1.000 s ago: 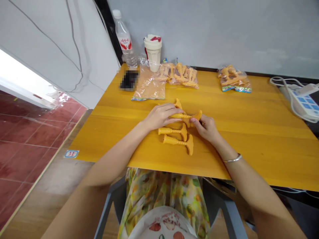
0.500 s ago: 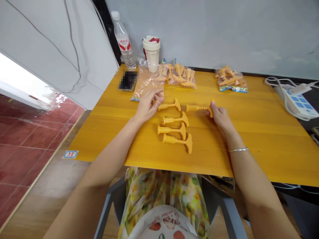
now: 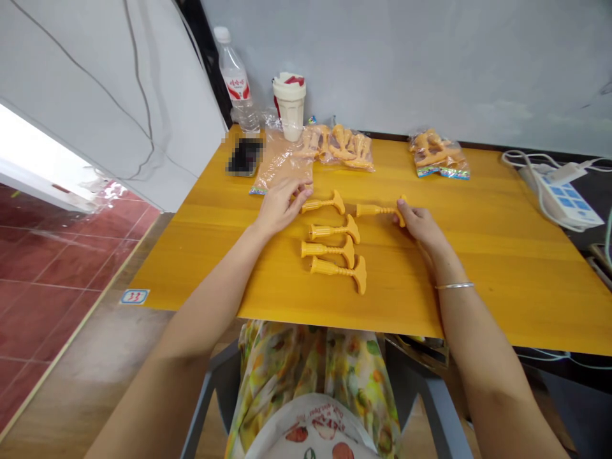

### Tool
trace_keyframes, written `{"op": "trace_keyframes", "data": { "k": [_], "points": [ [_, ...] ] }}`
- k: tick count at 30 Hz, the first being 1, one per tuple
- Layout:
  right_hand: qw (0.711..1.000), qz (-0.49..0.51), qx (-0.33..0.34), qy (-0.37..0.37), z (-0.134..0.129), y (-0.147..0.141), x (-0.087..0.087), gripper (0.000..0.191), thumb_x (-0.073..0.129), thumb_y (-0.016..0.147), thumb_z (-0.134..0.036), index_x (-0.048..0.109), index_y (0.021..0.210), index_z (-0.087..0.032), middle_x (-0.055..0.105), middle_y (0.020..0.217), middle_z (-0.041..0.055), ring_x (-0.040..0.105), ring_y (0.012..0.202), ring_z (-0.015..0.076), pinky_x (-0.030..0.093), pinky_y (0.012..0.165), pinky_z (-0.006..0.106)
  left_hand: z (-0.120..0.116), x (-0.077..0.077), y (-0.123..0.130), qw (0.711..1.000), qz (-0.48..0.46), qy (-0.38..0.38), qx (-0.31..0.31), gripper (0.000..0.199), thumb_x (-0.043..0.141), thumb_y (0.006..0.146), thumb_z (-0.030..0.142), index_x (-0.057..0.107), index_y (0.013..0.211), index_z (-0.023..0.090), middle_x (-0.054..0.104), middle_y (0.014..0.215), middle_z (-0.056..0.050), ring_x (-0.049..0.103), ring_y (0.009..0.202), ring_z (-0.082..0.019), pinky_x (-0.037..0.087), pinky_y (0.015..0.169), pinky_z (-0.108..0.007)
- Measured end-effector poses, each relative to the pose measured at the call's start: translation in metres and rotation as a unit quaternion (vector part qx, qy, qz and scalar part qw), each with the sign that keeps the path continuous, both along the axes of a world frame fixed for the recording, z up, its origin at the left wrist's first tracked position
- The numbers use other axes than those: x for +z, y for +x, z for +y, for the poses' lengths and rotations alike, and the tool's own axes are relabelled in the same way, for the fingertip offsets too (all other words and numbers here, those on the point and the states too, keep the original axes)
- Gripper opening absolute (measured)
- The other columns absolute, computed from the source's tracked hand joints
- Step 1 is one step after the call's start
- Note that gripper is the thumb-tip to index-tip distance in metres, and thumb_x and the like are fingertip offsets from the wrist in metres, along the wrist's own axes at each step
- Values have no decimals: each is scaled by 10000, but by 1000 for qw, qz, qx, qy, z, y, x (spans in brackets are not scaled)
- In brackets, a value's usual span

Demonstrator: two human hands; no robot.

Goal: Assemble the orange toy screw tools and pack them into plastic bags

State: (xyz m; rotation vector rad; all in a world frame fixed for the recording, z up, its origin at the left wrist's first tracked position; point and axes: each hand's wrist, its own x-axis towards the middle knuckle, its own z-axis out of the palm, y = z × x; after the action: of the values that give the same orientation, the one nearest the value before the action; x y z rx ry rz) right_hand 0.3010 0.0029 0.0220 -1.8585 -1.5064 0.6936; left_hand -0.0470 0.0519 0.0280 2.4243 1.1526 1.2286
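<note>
Grasping the orange plastic handle (image 3: 375, 210) at one o'clock in my right hand (image 3: 418, 225), I rest my released left hand (image 3: 280, 207) just beside another handle (image 3: 325, 203) at twelve o'clock.

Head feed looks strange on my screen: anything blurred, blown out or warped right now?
In the head view, a pixelated block covers something on the table; the bright opening at far left is blown out; wide-angle distortion skews the table edge; the orange plastic piece in the right hand looks sharp.
</note>
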Motion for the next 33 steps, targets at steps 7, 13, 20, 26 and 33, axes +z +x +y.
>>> {"op": "trace_keyframes", "data": {
  "k": [7, 13, 20, 26, 33],
  "points": [
    [998, -32, -25, 44, 6, 3, -14, 589, 497, 822, -794, 580, 829, -211, 604, 624, 10, 531, 569, 150, 386, 570, 276, -4, 2, 1, 1000, 28, 4, -10, 459, 372, 1027, 505, 674, 1114, 172, 707, 975, -89, 638, 961, -203, 470, 902, -330],
    [997, -65, -25, 35, 10, 8, -26, 634, 499, 841, -769, 613, 1045, -180, 703, 737, 66, 622, 643, 200, 450, 619, 308, -2, 0, -1, 997, 69, -8, -11, 387, 459, 1002, 481, 680, 1086, 175, 692, 983, -82, 619, 999, -217, 459, 941, -341],
    [994, -107, -21, 24, 9, 6, -24, 568, 507, 863, -712, 630, 1027, -183, 695, 731, 69, 606, 644, 211, 432, 612, 315, 6, -9, -6, 989, 129, -69, -33, 446, 699, 853, 480, 667, 1161, 159, 636, 1075, -102, 600, 1038, -269, 472, 953, -396],
    [992, -118, -19, 35, 5, 1, -18, 466, 494, 891, -633, 618, 997, -196, 705, 776, 73, 608, 688, 221, 430, 648, 328, 12, -16, -7, 986, 130, -103, -33, 346, 727, 839, 284, 665, 1152, 150, 609, 983, -63, 601, 849, -194, 499, 861, -349],
    [993, -119, -5, 27, 1, -9, -14, 386, 497, 892, -547, 610, 1022, -202, 697, 764, 65, 600, 689, 221, 420, 650, 327, 19, -24, -3, 991, 78, -112, -5, 299, 699, 849, 228, 672, 1137, 154, 604, 965, -54, 572, 745, -154, 513, 811, -334]
  ]
}}
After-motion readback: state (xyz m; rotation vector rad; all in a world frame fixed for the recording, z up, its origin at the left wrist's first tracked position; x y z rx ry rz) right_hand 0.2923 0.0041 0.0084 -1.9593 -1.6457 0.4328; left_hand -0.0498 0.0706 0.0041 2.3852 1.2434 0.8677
